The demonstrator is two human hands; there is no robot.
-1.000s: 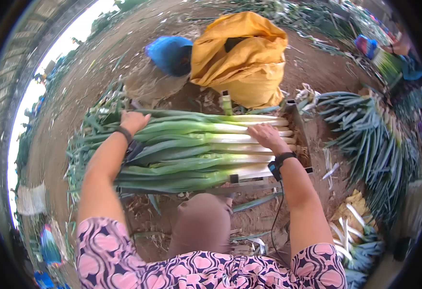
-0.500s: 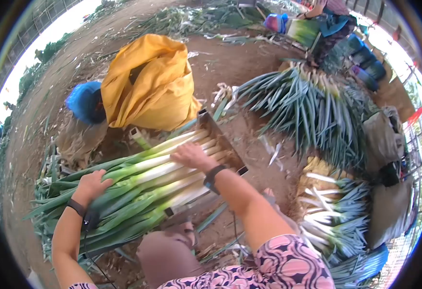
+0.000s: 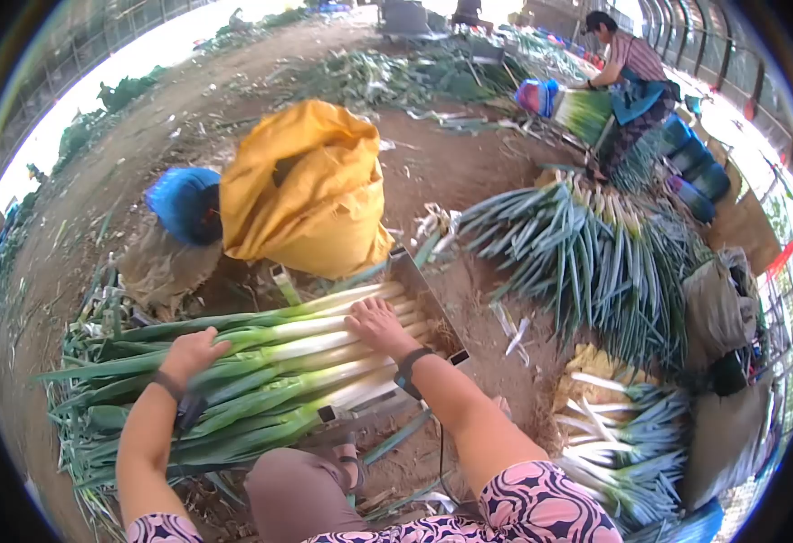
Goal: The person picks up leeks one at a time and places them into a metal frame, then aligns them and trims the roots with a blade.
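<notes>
A thick layer of leeks (image 3: 297,351) lies across a low metal-edged rack in front of me, white stems to the right, green leaves spreading left. My right hand (image 3: 380,328) rests flat on the white stems with its fingers apart. Over the green part, my left hand (image 3: 195,353) is curled round the leaves of a leek, its thumb toward the stems; its fingertips are partly hidden. The root ends sit near an upright metal end plate (image 3: 428,303) at the rack's right side.
Behind the rack stands a yellow sack (image 3: 310,195), with a blue bag (image 3: 184,204) beside it. Leek piles lie at right, one large (image 3: 586,253) and one smaller (image 3: 618,434). A co-worker (image 3: 636,77) bends over a leek bundle (image 3: 584,113) at the back right.
The view has tilted up, showing more of the co-worker. My left hand has shifted slightly right along the leaves. My right hand has flattened over the stems, fingers more spread.
</notes>
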